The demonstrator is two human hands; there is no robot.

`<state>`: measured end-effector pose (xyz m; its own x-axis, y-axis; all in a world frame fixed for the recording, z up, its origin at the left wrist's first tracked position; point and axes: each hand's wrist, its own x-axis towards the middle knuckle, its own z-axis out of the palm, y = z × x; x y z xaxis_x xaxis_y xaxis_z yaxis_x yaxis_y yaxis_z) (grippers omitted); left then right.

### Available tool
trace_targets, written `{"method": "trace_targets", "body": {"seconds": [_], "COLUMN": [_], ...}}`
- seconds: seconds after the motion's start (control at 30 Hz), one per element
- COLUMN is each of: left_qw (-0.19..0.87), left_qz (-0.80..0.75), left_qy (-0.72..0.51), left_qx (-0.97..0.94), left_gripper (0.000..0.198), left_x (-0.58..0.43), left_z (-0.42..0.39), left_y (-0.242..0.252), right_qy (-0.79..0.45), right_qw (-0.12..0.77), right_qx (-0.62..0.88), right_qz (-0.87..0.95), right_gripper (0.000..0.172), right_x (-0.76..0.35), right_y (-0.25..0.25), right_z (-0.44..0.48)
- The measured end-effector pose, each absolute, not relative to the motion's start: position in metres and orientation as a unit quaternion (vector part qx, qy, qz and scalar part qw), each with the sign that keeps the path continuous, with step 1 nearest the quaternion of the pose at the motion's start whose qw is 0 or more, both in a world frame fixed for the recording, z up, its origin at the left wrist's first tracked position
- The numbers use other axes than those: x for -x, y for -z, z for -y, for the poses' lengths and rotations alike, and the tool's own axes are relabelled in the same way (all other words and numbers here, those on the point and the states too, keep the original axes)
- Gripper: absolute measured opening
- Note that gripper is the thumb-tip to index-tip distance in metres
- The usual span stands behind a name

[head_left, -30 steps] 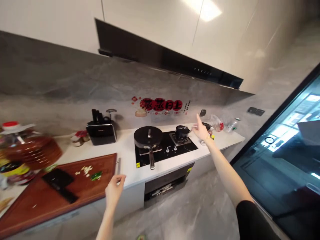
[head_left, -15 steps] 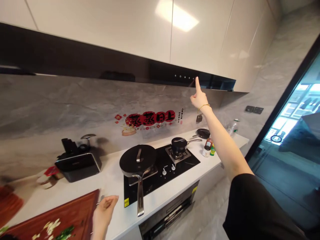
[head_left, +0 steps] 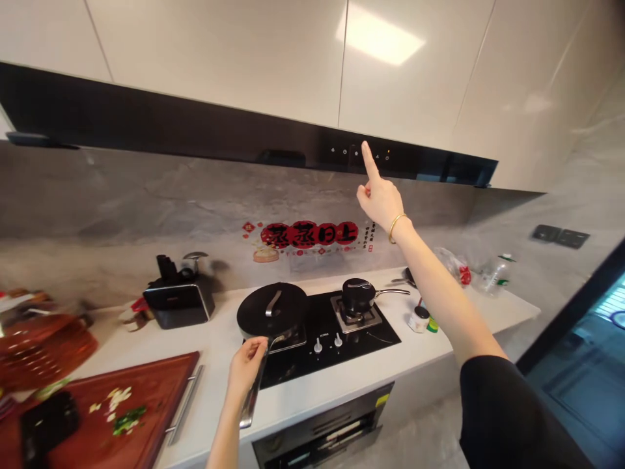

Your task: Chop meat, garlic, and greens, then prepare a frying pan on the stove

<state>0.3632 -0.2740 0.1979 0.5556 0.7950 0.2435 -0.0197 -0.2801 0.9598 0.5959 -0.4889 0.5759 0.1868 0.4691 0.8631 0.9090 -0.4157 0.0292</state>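
Observation:
My right hand (head_left: 383,198) is raised, index finger stretched up to the control panel of the black range hood (head_left: 219,133); the other fingers are curled and it holds nothing. A small orange light shows beside the fingertip. My left hand (head_left: 248,365) is closed at the inner end of the handle of a lidded black frying pan (head_left: 256,309); its fingers partly hide the handle. The pan stands on the left burner of the black gas hob (head_left: 293,365). A small lidded saucepan (head_left: 359,296) sits on the right burner.
A wooden cutting board (head_left: 166,384) with chopped greens, pale pieces and a dark cleaver lies at left. Behind it stands a black knife holder (head_left: 180,303). Jars (head_left: 418,320) and a plastic bottle (head_left: 498,273) are to the right. Cupboards (head_left: 244,58) hang above.
My left hand has moved from beside the cutting board to the pan handle, and the handle has swung left. My right fingertip has shifted left along the panel; an orange light now shows.

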Motion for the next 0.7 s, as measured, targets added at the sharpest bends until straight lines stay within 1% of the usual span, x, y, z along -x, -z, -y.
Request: {"method": "trace_targets", "body": {"seconds": [0.1, 0.23, 0.37, 0.5, 0.7], "left_qw": [0.523, 0.506, 0.478, 0.473, 0.459], "left_qz": [-0.292, -0.329, -0.370, -0.383, -0.395], "left_qy": [-0.386, -0.385, -0.391, -0.394, -0.388], "left_qx": [-0.702, -0.698, -0.695, -0.689, -0.694], "left_gripper": [0.043, 0.045, 0.047, 0.048, 0.046], "left_x": [-0.359, -0.342, -0.323, -0.313, -0.312], "left_z": [0.291, 0.302, 0.303, 0.302, 0.300], "left_y": [-0.198, -0.197, -0.190, -0.183, -0.176], "right_qy": [0.406, 0.383, 0.382, 0.394, 0.400], "right_qw": [0.252, 0.269, 0.288, 0.305, 0.283], "right_qx": [0.721, 0.719, 0.713, 0.691, 0.681], "right_qz": [0.501, 0.514, 0.512, 0.523, 0.544], "right_gripper": [0.075, 0.076, 0.076, 0.075, 0.069], "right_x": [-0.595, -0.598, -0.599, -0.604, -0.613], "right_y": [-0.577, -0.575, -0.572, -0.567, -0.571], "right_z": [0.479, 0.468, 0.463, 0.462, 0.467]}}
